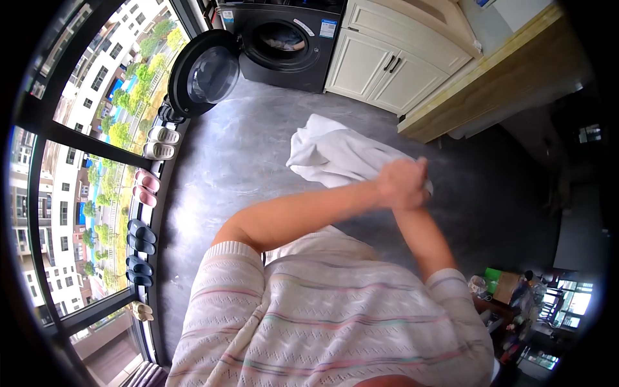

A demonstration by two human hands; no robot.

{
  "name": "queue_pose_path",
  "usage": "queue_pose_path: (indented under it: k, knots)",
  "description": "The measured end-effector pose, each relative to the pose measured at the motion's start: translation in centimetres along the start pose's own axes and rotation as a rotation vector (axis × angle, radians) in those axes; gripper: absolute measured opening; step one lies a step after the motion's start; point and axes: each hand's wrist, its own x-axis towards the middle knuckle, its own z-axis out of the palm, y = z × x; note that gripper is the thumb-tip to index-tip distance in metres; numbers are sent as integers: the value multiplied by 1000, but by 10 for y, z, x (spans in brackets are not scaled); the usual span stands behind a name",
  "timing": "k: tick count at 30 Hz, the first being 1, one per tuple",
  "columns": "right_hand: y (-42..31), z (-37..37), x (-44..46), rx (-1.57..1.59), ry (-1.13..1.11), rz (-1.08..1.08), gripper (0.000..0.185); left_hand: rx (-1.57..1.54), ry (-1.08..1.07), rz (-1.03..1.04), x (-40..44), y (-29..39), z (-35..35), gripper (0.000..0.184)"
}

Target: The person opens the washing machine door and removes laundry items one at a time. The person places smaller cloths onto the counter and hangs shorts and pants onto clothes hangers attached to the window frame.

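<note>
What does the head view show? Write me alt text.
A person's two bare hands, blurred and close together, at one end of a white cloth above a gray floor. Beyond, an open washing machine stands beside cream cabinets; footwear lines the windows.

Soft white cloth (pixel 338 151) (matt, rumpled)

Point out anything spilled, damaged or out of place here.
Only the dark front-loading washing machine stands out: its round door hangs wide open, with laundry inside. Nothing looks spilled or damaged, though the bunched white cloth and blurred hands hide some floor.
</note>
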Motion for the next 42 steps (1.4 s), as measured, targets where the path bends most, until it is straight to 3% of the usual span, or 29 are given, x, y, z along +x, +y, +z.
queue_pose_path:
  k: [5, 10, 11, 14, 16, 18, 20, 22, 23, 24, 25, 26, 27, 30, 31, 34, 35, 37, 38, 40, 42]
  knots:
    - [-5, 6, -6, 0, -29, -22, 30, -480, -130, 351, -52, 67, -6, 40]
    - [-11, 7, -13, 12, -38, -5, 33, -841, -473, 457, -83, 89, -67, 43]
    - [-14, 6, -15, 38, -35, 1, 33, -871, -424, 522, -82, 83, -69, 40]
    - [-17, 3, 5, 119, 59, 14, 35, -976, -315, 238, -49, 25, -64, 31]
    - [5, 10, 39, 153, 73, 104, 36, -737, -126, -150, -7, -49, -82, 23]
    - [33, 18, 60, 244, 18, 252, 37, -507, 207, -372, 20, -166, -76, 23]
    - [42, 6, 46, 657, -80, 339, 38, -283, 461, -634, -9, -229, -96, 23]
    - [28, -39, 16, 1104, -246, 294, 39, -446, 516, -762, -41, -321, -98, 27]
    - [2, -70, 3, 1082, -276, 216, 39, -536, 571, -765, -60, -333, -109, 28]
    - [-31, -93, -3, 655, -123, 82, 38, -626, 620, -761, -72, -334, -115, 29]
    - [-70, -100, -5, 801, -81, 129, 37, -590, 570, -811, -74, -322, -122, 32]
    - [-67, -118, -4, 913, -166, 116, 41, -555, 520, -858, -75, -302, -133, 36]
    - [-70, -117, -3, 949, -87, 130, 40, -521, 472, -902, -75, -286, -142, 39]
    - [-88, -92, 17, 1137, -47, 107, 38, -636, 379, -734, -50, -255, -136, 59]
    - [-93, -83, 28, 1214, -65, 87, 36, -631, 389, -650, -43, -256, -130, 74]
    - [-99, -75, 61, 1329, -213, -18, 32, -366, 647, -612, -31, -268, -104, 87]
    - [-99, -74, 71, 1342, -202, -37, 30, -228, 539, -732, -40, -256, -106, 91]
    - [-99, -71, 85, 1367, -184, -75, 28, -604, -50, -862, -49, -232, -92, 89]
    - [-100, -64, 88, 1360, -242, -89, 27, -675, -208, -828, -52, -214, -74, 88]
    - [-110, -45, 93, 1345, -355, -118, 25, -689, -331, -804, -42, -195, -42, 98]
    - [-137, -24, 87, 1318, -266, -64, 23, -708, -313, -837, -26, -186, -13, 101]
